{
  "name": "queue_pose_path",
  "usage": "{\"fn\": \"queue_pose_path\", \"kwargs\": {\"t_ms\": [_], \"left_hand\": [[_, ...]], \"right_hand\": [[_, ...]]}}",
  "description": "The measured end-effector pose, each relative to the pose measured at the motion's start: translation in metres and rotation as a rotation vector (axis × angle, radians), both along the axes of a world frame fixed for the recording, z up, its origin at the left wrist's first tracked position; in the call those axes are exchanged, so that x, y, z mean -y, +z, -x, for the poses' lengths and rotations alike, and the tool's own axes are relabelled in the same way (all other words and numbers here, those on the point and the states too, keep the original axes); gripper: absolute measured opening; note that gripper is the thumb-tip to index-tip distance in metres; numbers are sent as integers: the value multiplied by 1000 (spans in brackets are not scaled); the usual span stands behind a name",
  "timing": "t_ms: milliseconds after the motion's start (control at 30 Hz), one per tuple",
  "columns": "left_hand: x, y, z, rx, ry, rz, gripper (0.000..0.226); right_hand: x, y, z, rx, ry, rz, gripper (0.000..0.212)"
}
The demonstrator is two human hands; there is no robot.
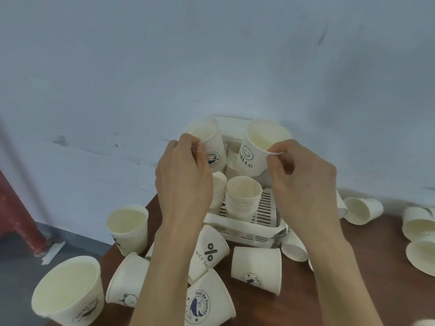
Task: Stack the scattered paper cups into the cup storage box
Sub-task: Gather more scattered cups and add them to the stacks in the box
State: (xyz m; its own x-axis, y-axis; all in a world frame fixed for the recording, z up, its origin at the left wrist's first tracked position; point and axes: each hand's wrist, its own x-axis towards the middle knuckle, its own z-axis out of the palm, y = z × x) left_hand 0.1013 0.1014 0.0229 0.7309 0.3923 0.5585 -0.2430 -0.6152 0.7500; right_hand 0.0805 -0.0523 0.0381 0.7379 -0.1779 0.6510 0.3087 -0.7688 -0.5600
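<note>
Holding now: we have one paper cup in each hand, both lifted above the cup storage box [244, 228]
Left hand [183, 182]: our fingers and thumb pinch the near rim of the whale-print cup [207, 143], which is upright, mouth up, tilted a little away from us
Right hand [306, 180]: our thumb and forefinger pinch the rim of the HELLO cup [259, 147], smiley print facing us, mouth tipped toward the camera; the other fingers are curled in
Between the hands: the two held cups are apart, with the far wall of the box showing between them
Box: white slatted plastic, set on the dark brown table [348, 274] against the pale wall [211, 55]
Inside the box: we see a stack of nested cups [243, 198] standing upright near the middle, and a second stack [219, 189] just to its left, partly hidden by our left hand
Near edge of the box: a "NICE DAY" percent cup [209, 250] lies on its side touching the front wall; a "Feel Be Funny" cup [209, 300] lies just in front of it, and another printed cup [256, 269] lies on its side to the right
Left of our arm: an upright cup [128, 229], a bear-print cup [127, 281] on its side, and a large near cup [68, 292] at the table corner
Right side: several more cups [362, 210] lie tipped along the wall and toward the table's right edge
Floor: grey, with a red post [21, 215] at far left
</note>
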Motion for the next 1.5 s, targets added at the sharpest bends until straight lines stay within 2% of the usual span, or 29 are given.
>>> {"fn": "queue_pose_path", "kwargs": {"t_ms": [133,300,633,900,1200,1500], "left_hand": [[-6,-6,-6,-31,36,-15,17],[-9,-18,-16,-87,26,-12,19],[-1,-26,-20,-108,-42,-67,16],[-2,-31,-23,-153,-20,-138,17],[2,-42,-25,-344,-72,-310,22],[-2,-46,-26,-461,-51,-314,26]], "right_hand": [[3,-10,-8,-76,23,83,13],[0,-27,-19,-282,36,257,17],[-2,-52,-33,-490,24,346,26],[-1,-54,-34,-500,42,354,28],[2,-56,-34,-525,70,378,28],[-1,-57,-34,-506,73,422,26]]}}
